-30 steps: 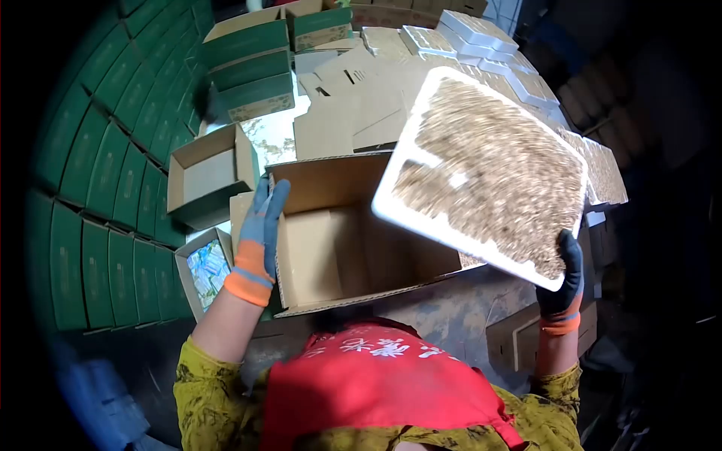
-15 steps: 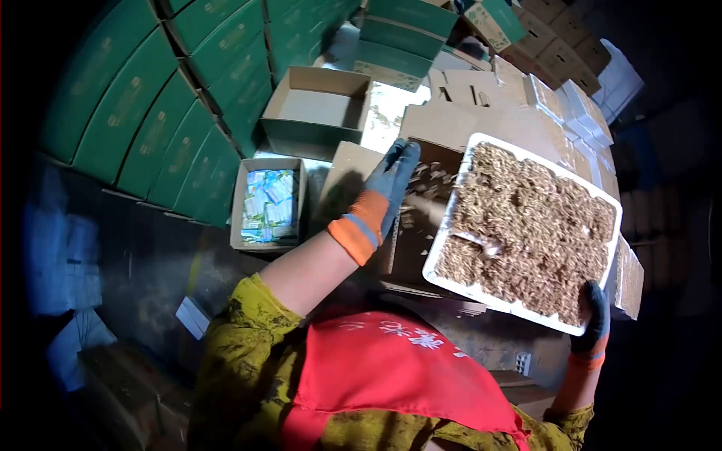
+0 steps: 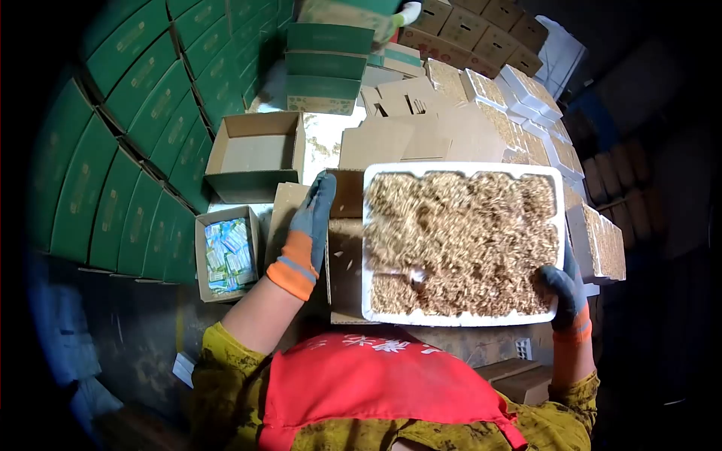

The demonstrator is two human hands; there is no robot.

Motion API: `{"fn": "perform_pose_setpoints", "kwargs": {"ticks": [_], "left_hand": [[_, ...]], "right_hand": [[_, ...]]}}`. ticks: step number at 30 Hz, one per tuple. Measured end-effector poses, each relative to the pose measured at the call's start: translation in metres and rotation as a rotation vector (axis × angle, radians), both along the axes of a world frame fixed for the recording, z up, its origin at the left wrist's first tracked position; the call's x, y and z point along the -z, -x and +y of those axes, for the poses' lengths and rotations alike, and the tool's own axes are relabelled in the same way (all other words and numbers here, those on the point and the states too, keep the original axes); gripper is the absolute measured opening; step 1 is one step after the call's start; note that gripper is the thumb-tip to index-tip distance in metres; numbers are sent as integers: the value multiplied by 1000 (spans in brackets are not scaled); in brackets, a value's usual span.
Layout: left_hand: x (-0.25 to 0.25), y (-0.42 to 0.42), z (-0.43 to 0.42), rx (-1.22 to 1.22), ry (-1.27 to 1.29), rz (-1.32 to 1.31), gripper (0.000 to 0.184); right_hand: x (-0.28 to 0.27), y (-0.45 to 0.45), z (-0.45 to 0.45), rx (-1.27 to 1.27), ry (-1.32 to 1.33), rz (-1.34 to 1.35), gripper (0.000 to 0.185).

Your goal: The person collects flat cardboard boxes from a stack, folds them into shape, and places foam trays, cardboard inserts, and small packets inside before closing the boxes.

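Note:
A white foam tray full of brownish, chaff-like flakes is level in front of me. My right hand, in a grey and orange glove, grips its lower right corner with the thumb on top. Below and left of the tray stands an open cardboard box, partly hidden by it. My left hand, gloved alike, lies along the box's left side with its fingers straight, next to a raised flap. Whether it presses on the box I cannot tell. A small whitish thing shows among the flakes.
Green cartons are stacked at the left. An open box and a small box of colourful packets stand nearer. Flat cardboard and filled foam trays lie beyond. Another person's gloved hand shows at the top by a green carton.
The tray has moved left in view and turned from tilted to level, now over more of the box. Flakes that were falling at its left edge have mostly stopped. My view has shifted.

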State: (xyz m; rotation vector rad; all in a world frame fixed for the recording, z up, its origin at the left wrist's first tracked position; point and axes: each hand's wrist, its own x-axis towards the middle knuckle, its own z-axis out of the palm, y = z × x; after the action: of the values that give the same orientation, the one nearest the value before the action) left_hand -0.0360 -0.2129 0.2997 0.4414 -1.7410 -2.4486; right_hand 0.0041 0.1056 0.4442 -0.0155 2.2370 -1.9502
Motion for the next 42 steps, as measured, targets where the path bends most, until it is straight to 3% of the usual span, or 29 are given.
{"fn": "perform_pose_setpoints", "kwargs": {"ticks": [3, 4, 5, 7, 8, 10, 11, 13, 15, 16, 17, 18, 19, 20, 21, 23, 25, 27, 29, 31, 34, 36, 39, 42], "left_hand": [[25, 11, 3, 28, -129, -53, 60], [40, 14, 1, 118, -318, 9, 55], [31, 12, 6, 171, -459, -7, 52], [2, 3, 18, 70, -269, -25, 51], [-3, 1, 15, 121, -402, -50, 51], [5, 4, 10, 157, -289, -43, 50], [14, 5, 5, 172, -233, -41, 49], [62, 11, -12, 147, -141, 6, 49], [87, 3, -28, 104, -167, 23, 48], [48, -2, -29, 146, 371, 173, 48], [47, 0, -40, 95, 555, 293, 40], [67, 2, -61, -33, 217, 173, 40], [65, 0, -79, -94, 492, 235, 40], [92, -2, -106, -207, 430, 299, 38], [93, -11, -115, -363, 399, 247, 35], [144, -36, -173, -554, 574, 12, 28], [146, -57, -175, -643, 784, -211, 24], [152, -78, -174, -672, 887, -347, 24], [171, -93, -188, -628, 1117, -514, 25], [191, -96, -198, -578, 1236, -670, 29], [195, -85, -190, -534, 1306, -823, 37], [211, -70, -191, -535, 1235, -806, 42], [250, -46, -194, -579, 1559, -1079, 48], [247, -41, -201, -564, 1288, -995, 43]], "right_hand": [[15, 16, 6, -26, -83, -131, 71], [29, 22, 0, -23, 8, -110, 67], [38, 29, -5, -77, 3, -116, 66], [48, 35, -20, -131, -16, -118, 63], [44, 42, -20, -193, -80, -154, 63], [34, 51, -20, -317, -208, -248, 62], [28, 55, -18, -421, -503, -348, 49], [31, 68, -25, -726, -1274, -163, 40], [64, 80, -18, -886, -1396, 112, 33], [79, 88, -17, -986, -1546, 152, 29], [79, 92, -21, -1042, -1560, 165, 31], [74, 94, -30, -1097, -1572, 182, 33], [64, 96, -35, -1155, -1579, 208, 35], [44, 114, -42, -1206, -1426, 169, 27], [37, 137, -29, -988, -903, 507, 25], [50, 206, -20, -562, -751, 428, 30], [114, 297, -9, -412, -814, 419, 44], [231, 390, 9, -427, -1176, 973, 73], [289, 431, -1, -468, -1464, 787, 97], [309, 428, -25, -497, -1683, 682, 99], [342, 445, -15, -547, -1542, 930, 64], [336, 426, -15, -612, -1562, 841, 54], [314, 420, -9, -654, -1684, 852, 44], [251, 410, 21, -533, -1813, 1016, 42]]}}
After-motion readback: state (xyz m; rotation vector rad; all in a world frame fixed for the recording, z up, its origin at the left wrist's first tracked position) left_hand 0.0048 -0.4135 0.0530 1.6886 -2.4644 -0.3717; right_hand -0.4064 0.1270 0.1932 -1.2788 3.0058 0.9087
